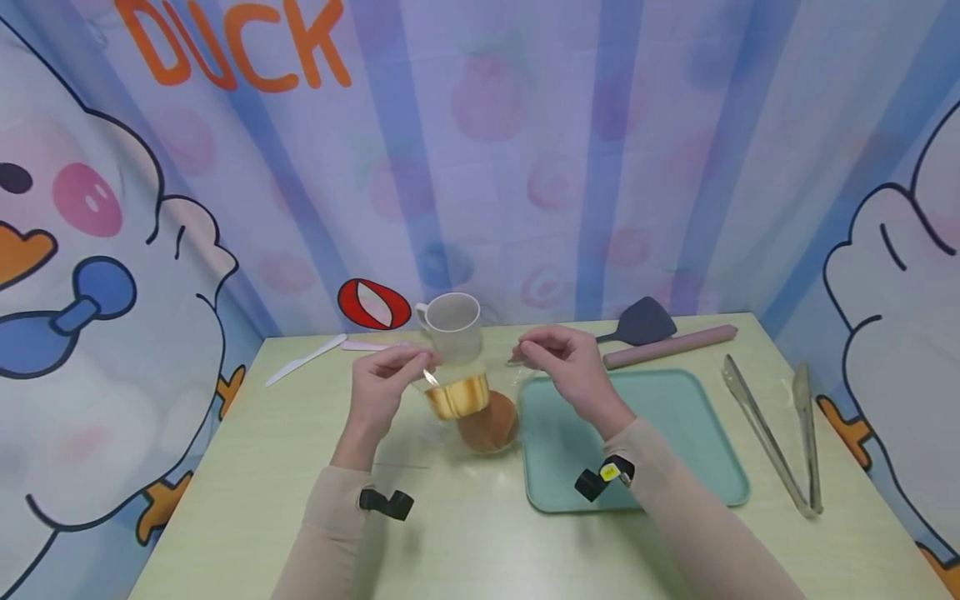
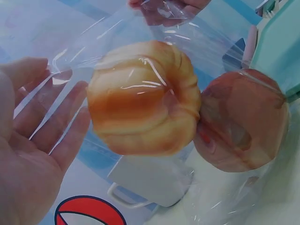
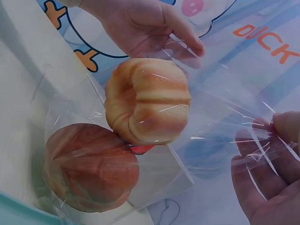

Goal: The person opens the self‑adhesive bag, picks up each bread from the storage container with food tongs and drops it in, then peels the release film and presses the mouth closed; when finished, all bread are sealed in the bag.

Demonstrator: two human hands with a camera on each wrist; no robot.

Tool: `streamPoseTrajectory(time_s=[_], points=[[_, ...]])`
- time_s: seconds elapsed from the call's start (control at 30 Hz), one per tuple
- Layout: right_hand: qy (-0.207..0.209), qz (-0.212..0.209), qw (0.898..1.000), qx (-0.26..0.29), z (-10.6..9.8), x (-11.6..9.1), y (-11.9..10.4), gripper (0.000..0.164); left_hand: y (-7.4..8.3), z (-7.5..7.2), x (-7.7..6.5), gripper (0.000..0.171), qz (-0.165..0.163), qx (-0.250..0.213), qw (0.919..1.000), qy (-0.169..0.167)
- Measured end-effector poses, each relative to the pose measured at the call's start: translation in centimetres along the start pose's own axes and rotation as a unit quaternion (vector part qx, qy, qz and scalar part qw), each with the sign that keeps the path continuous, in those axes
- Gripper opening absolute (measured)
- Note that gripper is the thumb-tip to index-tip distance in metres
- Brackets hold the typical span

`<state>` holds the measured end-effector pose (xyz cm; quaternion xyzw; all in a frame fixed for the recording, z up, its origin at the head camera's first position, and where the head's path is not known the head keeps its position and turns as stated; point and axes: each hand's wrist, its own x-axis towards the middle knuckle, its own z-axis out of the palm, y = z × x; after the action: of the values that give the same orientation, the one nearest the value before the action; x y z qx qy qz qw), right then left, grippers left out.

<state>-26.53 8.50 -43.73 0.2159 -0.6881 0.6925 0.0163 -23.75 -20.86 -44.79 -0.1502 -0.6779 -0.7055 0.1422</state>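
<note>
A clear plastic bag (image 3: pixel 211 126) hangs between my two hands above the table. My left hand (image 1: pixel 375 396) pinches its upper edge on one side, and my right hand (image 1: pixel 573 371) pinches the other side between thumb and fingers. Inside the bag are two bread rolls. The ribbed golden roll (image 2: pixel 140 103) sits higher, close to the bag's mouth. Below and against it lies the smooth brown round bun (image 2: pixel 243 122); in the right wrist view this brown bun (image 3: pixel 91 168) is at lower left. Neither hand touches the bread directly.
Behind the bag stands a white mug (image 1: pixel 456 327). A teal tray (image 1: pixel 637 492) lies under my right forearm. Further right are metal tongs (image 1: pixel 772 450), a pink rolling pin (image 1: pixel 671 346) and a dark spatula (image 1: pixel 647 323). At back left lies a white plastic knife (image 1: pixel 306 360).
</note>
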Motion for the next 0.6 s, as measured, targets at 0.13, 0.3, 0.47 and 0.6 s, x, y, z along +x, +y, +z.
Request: streamPoseTrajectory(time_s=[0.13, 0.3, 0.47, 0.6], points=[[-0.001, 0.003, 1.0, -0.001, 0.0, 0.1, -0.1, 0.02, 0.4, -0.4, -0.1, 0.019, -0.002, -0.008, 0.9999, -0.013], [-0.009, 0.01, 1.0, -0.018, -0.1, 0.0, 0.0, 0.024, 0.5, -0.6, -0.1, 0.021, -0.013, -0.02, 0.9995, -0.023], [-0.001, -0.01, 0.999, -0.043, -0.3, 0.1, 0.3, 0.019, 0.5, -0.8, -0.1, 0.024, -0.019, -0.012, 0.9995, -0.021], [0.006, -0.029, 0.999, -0.023, -0.5, 0.2, 0.3, 0.014, 0.5, -1.2, 0.0, 0.019, -0.019, -0.002, 0.9996, -0.02]])
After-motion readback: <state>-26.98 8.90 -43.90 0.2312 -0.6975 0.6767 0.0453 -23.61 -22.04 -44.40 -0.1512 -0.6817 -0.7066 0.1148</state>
